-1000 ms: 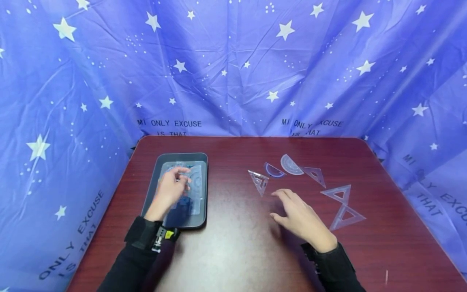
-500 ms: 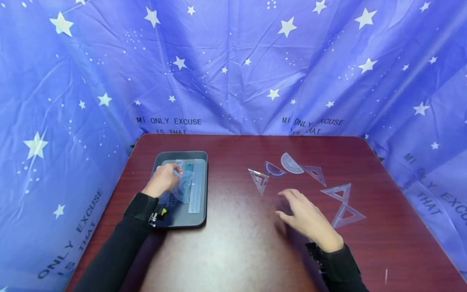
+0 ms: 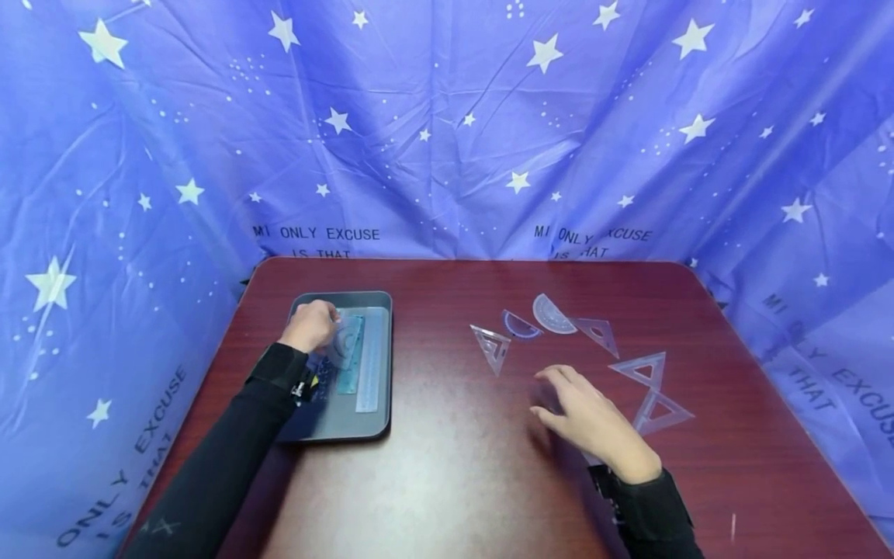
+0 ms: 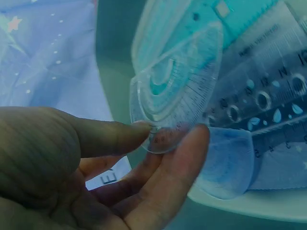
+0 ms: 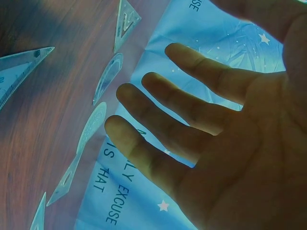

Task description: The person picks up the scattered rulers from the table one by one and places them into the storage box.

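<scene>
Over the left part of the grey tray (image 3: 335,425), my left hand (image 3: 312,326) pinches a clear protractor (image 4: 180,91) by its end, between thumb and fingers. Beneath it in the tray lie a teal ruler (image 3: 351,365), a clear ruler (image 3: 372,365) and, in the left wrist view, another bluish protractor (image 4: 228,163). My right hand (image 3: 594,423) hovers over the table with its fingers spread and nothing in them. Nearest to it are a small set square (image 3: 493,348) and a blue-edged protractor (image 3: 521,324).
Behind these, a larger clear protractor (image 3: 553,314) touches a set square (image 3: 598,335). Two more triangles lie to the right, one set square (image 3: 642,369) above another set square (image 3: 660,413). A starry blue curtain (image 3: 433,155) surrounds the dark red table (image 3: 433,481).
My left hand has gone from loose fingers above the tray to pinching the protractor, lifting it toward the tray's far left side. My right hand has shifted slightly right.
</scene>
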A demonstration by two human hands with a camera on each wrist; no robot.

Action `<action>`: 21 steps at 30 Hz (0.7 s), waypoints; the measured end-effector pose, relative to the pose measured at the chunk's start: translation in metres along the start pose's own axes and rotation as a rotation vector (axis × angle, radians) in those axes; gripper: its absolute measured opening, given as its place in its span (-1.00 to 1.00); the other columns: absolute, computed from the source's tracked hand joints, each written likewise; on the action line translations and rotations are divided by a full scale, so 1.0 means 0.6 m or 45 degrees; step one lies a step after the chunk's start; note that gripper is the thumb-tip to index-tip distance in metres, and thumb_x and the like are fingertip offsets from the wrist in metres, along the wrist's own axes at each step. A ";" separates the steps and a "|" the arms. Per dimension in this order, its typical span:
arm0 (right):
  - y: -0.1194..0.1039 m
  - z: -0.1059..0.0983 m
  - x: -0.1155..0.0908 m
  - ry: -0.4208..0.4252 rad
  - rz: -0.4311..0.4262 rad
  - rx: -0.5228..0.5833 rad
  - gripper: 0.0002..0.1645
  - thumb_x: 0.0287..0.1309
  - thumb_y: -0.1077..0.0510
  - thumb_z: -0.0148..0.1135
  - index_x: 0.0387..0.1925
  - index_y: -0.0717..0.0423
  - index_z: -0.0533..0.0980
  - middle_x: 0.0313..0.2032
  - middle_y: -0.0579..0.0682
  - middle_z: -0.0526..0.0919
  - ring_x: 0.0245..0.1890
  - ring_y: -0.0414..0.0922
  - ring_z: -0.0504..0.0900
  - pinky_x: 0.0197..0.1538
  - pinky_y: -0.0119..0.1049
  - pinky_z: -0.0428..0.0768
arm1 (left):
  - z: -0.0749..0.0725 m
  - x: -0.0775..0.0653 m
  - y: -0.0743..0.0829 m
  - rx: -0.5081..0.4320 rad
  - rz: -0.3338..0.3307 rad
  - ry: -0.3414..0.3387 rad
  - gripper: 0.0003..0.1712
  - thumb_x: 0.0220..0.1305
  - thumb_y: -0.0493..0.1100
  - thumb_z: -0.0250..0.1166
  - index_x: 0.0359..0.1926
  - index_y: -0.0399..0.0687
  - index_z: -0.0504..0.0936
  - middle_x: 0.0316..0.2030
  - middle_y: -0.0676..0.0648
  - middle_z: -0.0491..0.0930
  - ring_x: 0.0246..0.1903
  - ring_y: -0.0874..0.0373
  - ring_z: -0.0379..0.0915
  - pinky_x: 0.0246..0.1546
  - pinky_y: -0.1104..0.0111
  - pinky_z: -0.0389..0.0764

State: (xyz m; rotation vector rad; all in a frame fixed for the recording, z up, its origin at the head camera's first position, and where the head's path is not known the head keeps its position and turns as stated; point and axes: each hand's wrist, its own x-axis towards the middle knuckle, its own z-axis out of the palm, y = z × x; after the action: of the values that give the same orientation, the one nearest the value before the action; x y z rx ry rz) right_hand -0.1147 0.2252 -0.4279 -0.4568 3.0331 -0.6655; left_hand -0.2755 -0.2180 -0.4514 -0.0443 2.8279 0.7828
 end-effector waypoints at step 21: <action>-0.001 -0.001 0.002 -0.002 -0.017 0.001 -0.45 0.29 0.08 0.52 0.23 0.18 0.60 0.24 0.18 0.64 0.29 0.17 0.63 0.25 0.21 0.67 | -0.005 -0.041 0.032 0.126 0.033 0.139 -0.70 0.38 -0.28 0.13 -0.52 -0.03 0.33 -0.53 -0.04 0.25 -0.50 0.04 0.20 -0.44 0.18 0.27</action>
State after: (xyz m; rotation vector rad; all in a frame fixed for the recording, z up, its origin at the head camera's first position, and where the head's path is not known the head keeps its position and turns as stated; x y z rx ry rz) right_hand -0.1156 0.2248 -0.4273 -0.4778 3.0311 -0.6661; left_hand -0.2536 -0.2038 -0.4344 -0.0368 2.9722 0.6636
